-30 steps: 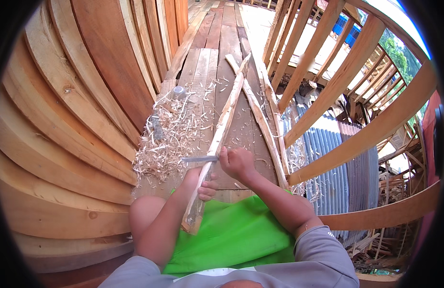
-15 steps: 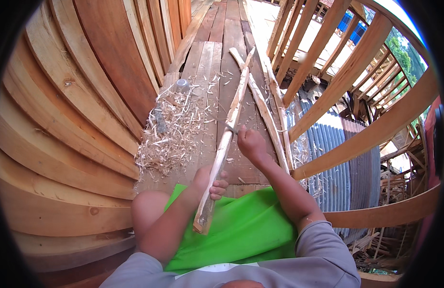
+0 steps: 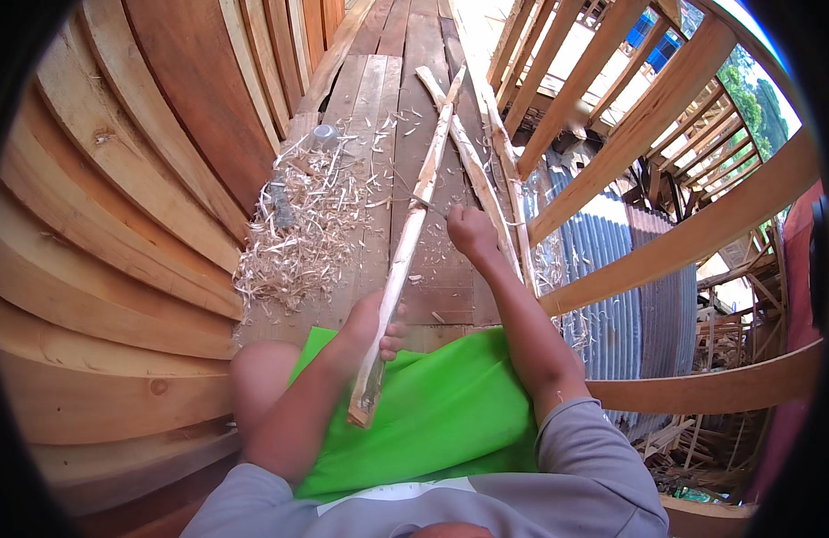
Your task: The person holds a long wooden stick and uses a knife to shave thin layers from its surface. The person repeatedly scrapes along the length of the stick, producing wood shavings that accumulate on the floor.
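Observation:
A long, pale, peeled stick (image 3: 402, 260) slants away from my lap over the plank floor. My left hand (image 3: 368, 317) is wrapped round it near its close end, fingers curled at its right side. Farther up, my right hand (image 3: 473, 231) is closed on a knife (image 3: 430, 207), whose thin blade lies across the stick; its handle is hidden in my fist. The stick's far end rests across a second pale stick (image 3: 474, 169) on the floor. Beneath the close end is the green cloth (image 3: 450, 394) over my lap.
Curly wood shavings (image 3: 298, 235) heap on the planks at left, beside a small grey rounded object (image 3: 325, 135). A wall of overlapping boards (image 3: 101, 314) rises at left. A slatted wooden railing (image 3: 639, 255) bounds the right, with corrugated metal sheets (image 3: 603, 278) beyond it.
The knife and my right hand have moved a little farther up the stick, away from me. My left hand keeps its grip. The whole view has shifted slightly.

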Available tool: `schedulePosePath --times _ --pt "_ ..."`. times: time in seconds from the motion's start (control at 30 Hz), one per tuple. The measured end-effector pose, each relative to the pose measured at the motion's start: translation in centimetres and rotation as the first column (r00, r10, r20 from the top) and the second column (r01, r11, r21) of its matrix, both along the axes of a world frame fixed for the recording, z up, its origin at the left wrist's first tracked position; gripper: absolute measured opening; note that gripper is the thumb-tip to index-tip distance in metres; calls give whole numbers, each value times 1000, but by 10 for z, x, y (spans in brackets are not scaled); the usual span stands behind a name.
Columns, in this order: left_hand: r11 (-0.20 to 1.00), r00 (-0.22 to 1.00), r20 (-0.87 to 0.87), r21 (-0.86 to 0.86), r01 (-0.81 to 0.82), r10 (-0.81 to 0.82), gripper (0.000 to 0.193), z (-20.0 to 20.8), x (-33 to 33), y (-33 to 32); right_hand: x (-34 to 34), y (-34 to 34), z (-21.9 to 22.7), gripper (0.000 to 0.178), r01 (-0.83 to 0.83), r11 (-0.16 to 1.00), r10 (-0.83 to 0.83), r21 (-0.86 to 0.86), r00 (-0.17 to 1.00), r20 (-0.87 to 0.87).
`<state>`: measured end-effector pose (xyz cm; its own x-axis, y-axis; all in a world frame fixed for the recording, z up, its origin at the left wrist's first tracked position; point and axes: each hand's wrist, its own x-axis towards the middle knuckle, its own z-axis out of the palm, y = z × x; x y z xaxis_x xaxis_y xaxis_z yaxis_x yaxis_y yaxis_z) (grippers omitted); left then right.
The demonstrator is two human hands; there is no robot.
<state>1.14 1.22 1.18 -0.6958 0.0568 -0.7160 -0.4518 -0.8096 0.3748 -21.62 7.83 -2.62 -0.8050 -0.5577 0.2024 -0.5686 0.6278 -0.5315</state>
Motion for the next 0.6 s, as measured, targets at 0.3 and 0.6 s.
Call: schedulePosePath --times 0.3,0.6 --pt "972 996 69 -235 -30 48 34 -2 -4 9 -17 -3 -12 56 -104 994 98 -26 979 -177" --pt "992 997 -75 120 38 -29 34 -8 1 -18 -9 -5 -22 50 -139 990 137 -9 983 -121"
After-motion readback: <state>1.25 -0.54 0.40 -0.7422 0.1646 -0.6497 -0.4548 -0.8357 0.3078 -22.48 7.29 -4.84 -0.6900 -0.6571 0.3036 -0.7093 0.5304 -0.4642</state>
